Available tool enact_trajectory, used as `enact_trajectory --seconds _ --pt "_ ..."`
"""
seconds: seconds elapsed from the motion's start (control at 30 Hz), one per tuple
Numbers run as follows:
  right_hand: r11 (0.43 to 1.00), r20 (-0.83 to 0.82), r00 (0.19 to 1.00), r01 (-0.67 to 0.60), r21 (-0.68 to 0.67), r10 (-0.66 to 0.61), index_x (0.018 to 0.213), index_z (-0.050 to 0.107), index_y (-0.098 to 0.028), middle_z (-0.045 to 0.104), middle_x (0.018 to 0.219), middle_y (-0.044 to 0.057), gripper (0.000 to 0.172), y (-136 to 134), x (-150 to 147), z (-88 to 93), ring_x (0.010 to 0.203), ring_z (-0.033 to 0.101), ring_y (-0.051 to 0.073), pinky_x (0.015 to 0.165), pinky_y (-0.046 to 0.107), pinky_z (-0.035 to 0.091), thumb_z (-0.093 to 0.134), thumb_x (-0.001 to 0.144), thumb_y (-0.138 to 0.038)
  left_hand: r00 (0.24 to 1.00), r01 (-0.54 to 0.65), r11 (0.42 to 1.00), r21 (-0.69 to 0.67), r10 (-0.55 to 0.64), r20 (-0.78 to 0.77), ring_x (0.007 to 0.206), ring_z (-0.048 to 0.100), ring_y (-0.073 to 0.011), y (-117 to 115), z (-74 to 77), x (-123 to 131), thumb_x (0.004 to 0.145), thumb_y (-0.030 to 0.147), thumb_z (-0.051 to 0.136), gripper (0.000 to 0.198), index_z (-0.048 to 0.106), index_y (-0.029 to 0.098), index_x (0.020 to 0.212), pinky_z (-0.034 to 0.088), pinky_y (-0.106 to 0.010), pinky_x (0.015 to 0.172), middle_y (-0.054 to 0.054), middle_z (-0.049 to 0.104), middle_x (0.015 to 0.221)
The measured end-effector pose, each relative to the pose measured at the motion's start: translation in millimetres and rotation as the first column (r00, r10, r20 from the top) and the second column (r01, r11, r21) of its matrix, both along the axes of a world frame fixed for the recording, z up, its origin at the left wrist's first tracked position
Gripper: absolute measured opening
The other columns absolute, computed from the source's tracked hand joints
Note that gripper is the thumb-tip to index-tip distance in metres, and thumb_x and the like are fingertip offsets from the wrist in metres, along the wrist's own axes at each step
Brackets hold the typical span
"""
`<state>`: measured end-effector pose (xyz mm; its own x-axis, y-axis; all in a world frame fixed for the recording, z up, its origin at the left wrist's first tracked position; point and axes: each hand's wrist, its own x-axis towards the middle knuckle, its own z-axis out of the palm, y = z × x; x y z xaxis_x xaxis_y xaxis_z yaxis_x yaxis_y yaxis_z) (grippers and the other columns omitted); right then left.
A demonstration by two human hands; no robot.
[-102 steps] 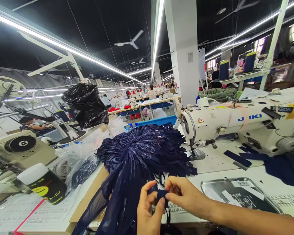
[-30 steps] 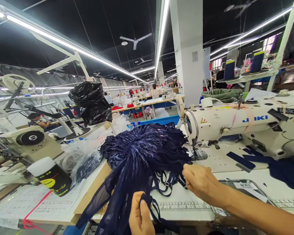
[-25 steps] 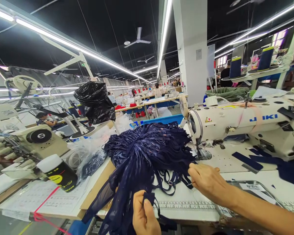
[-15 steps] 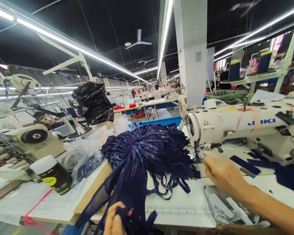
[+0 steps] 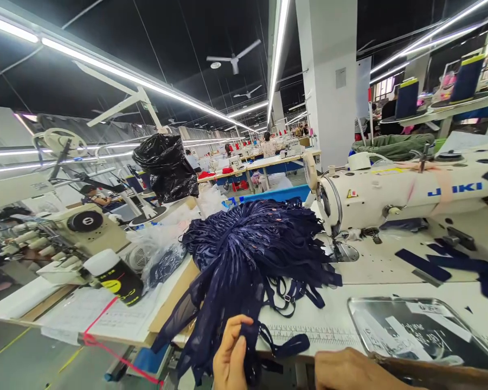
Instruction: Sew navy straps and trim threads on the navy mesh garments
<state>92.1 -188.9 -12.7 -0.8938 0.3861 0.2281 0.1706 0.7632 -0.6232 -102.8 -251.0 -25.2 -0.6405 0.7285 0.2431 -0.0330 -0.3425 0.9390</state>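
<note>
At the table's front edge my left hand (image 5: 231, 352) is closed on a navy garment piece (image 5: 250, 338), thumb and fingers pinching its edge. A narrow navy strap (image 5: 290, 345) loops out to the right of that hand. My right hand (image 5: 345, 368) is low in the picture, below the ruler tape, with its fingers curled. Whatever it holds, if anything, is hidden. Behind both hands lies a large heap of navy garment pieces (image 5: 264, 227), sheer fabric and straps with metal sliders, spilling over the front edge.
A white sewing machine (image 5: 366, 200) stands right of the heap, with navy scraps (image 5: 423, 264) on its bed. In front is a metal tray (image 5: 352, 311) with paper labels. A black spray can (image 5: 124, 284) with a white cap lies tilted on the left. A ruler tape (image 5: 309, 335) runs along the front edge.
My right hand has come away from the sewing machine's needle area, down and back to the front edge. My left hand still grips navy fabric. The view has shifted slightly left.
</note>
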Motion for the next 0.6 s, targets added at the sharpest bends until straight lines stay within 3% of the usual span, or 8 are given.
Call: enact_trajectory --seconds 0.13,0.27,0.33,0.4,0.5,0.53,0.57,0.6 --pt "0.986 -0.072 0.995 0.077 0.15 -0.067 0.057 0.038 -0.02 0.056 0.062 0.0 0.018 -1.5 -5.5 -4.4 0.047 0.049 0.009 0.042 0.019 0.029 0.042 0.072 -0.011 0.999 0.019 1.0 0.014 -0.02 0.048 0.051 0.046 -0.0082 1.6 -1.6 7.2 0.063 0.034 0.065 0.018 0.066 0.015 0.063 0.039 -0.019 0.051 0.0 0.052 0.081" --pt "0.944 -0.238 0.961 0.201 0.263 -0.138 0.077 0.045 -0.019 0.057 0.059 -0.002 0.015 -9.4 -16.9 -7.1 0.045 0.053 0.01 0.041 0.018 0.033 0.039 0.07 -0.006 0.995 0.034 0.999 0.024 -0.036 0.089 0.052 0.045 -0.008 -1.0 -0.3 13.8 0.063 0.032 0.066 0.016 0.066 0.016 0.064 0.039 -0.018 0.051 0.001 0.052 0.077" --pt "0.868 -0.357 0.925 0.281 0.409 -0.131 0.091 0.046 -0.015 0.059 0.063 0.001 0.018 -12.5 -26.9 -6.7 0.046 0.054 0.012 0.04 0.02 0.034 0.036 0.077 -0.01 0.995 0.035 0.999 0.039 -0.039 0.097 0.055 0.048 -0.0096 -2.9 0.4 17.5 0.063 0.034 0.066 0.017 0.066 0.016 0.065 0.04 -0.018 0.053 0.0 0.054 0.076" --pt "0.753 -0.461 0.881 0.373 0.542 -0.105 0.102 0.046 -0.011 0.06 0.068 0.005 0.023 -15.1 -38.3 -4.7 0.046 0.054 0.015 0.04 0.023 0.034 0.032 0.084 -0.015 0.996 0.022 0.998 0.056 -0.027 0.081 0.062 0.051 -0.0124 -4.8 0.2 20.9 0.063 0.036 0.067 0.02 0.066 0.016 0.064 0.041 -0.018 0.058 -0.001 0.055 0.075" --pt "0.63 -0.553 0.833 0.435 0.643 -0.011 0.107 0.049 -0.007 0.06 0.072 0.01 0.027 -18.8 -52.5 2.1 0.052 0.055 0.016 0.045 0.026 0.036 0.032 0.087 -0.013 0.999 0.001 0.998 0.06 -0.004 0.054 0.071 0.053 -0.0157 -8.0 -1.4 24.0 0.062 0.037 0.068 0.022 0.066 0.015 0.062 0.042 -0.019 0.067 -0.002 0.056 0.075" --pt "0.623 -0.564 0.826 0.43 0.653 0.021 0.103 0.052 -0.006 0.06 0.07 0.01 0.026 -20.0 -55.8 5.0 0.054 0.054 0.017 0.047 0.026 0.036 0.032 0.087 -0.012 0.998 0.012 0.998 0.055 -0.015 0.056 0.071 0.054 -0.0161 -9.3 -1.9 24.4 0.062 0.039 0.068 0.023 0.066 0.015 0.063 0.042 -0.02 0.067 -0.002 0.056 0.075" --pt "0.652 -0.574 0.819 0.419 0.632 0.03 0.097 0.056 -0.007 0.059 0.069 0.009 0.026 -20.8 -58.4 8.0 0.055 0.053 0.017 0.048 0.027 0.036 0.032 0.087 -0.011 0.998 0.029 0.998 0.046 -0.032 0.062 0.07 0.054 -0.0161 -10.7 -2.2 24.5 0.062 0.04 0.068 0.025 0.066 0.015 0.065 0.043 -0.021 0.067 -0.002 0.056 0.074" --pt "0.728 -0.585 0.811 0.399 0.558 0.004 0.09 0.059 -0.009 0.058 0.067 0.008 0.026 -21.1 -60.5 10.7 0.056 0.052 0.016 0.049 0.026 0.035 0.033 0.087 -0.011 0.996 0.049 0.998 0.031 -0.052 0.071 0.068 0.054 -0.0157 -12.2 -2.2 24.3 0.063 0.042 0.067 0.027 0.066 0.016 0.067 0.043 -0.021 0.066 -0.002 0.056 0.072"
